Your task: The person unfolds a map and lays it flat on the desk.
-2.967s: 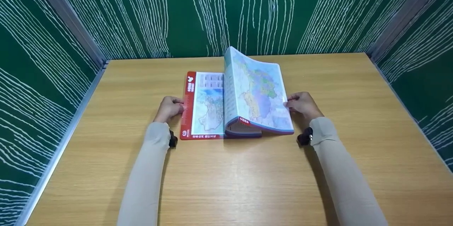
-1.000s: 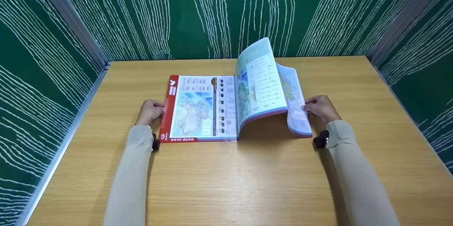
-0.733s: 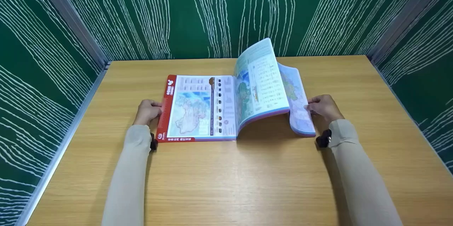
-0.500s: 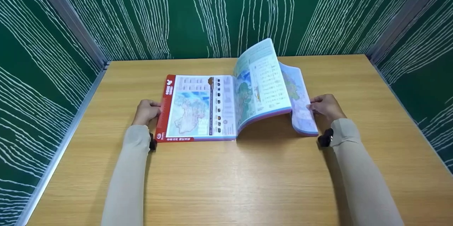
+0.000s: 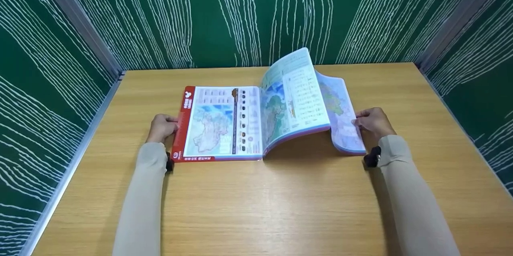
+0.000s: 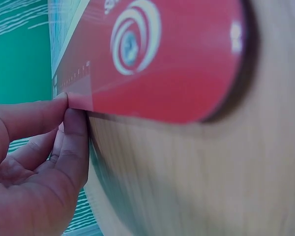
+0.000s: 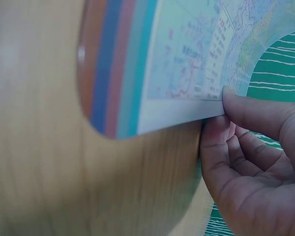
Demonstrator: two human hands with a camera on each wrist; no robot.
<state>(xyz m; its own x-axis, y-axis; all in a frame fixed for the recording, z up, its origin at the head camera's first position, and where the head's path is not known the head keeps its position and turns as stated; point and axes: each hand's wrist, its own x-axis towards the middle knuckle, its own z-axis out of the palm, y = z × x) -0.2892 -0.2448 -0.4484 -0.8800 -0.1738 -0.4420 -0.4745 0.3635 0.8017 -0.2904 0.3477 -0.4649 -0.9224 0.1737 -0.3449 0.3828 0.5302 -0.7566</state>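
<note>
A fold-out map (image 5: pixel 210 128) with a red left border is partly spread at the table's middle. Its left panel lies low over the wood, while a middle panel (image 5: pixel 294 95) rises in a curved fold, tipped toward the right. Beyond that fold, the right-hand panel (image 5: pixel 344 123) bends down to the table. My left hand (image 5: pixel 162 127) pinches the red edge between thumb and forefinger, as the left wrist view confirms. On the other side, my right hand (image 5: pixel 376 121) pinches the right panel's outer margin, its thumb (image 7: pixel 250 110) on the printed face.
The wooden table (image 5: pixel 256 208) runs back to a green wall (image 5: pixel 224 15) with white wavy lines. Similar green panels flank both sides, with grey posts (image 5: pixel 80 19) at the corners. A dark device (image 5: pixel 372 157) sits at each wrist.
Both hands have moved apart, each keeping its pinch. The map has widened: more of the left panel shows, and the middle fold has opened from a stacked bundle into a raised curve.
</note>
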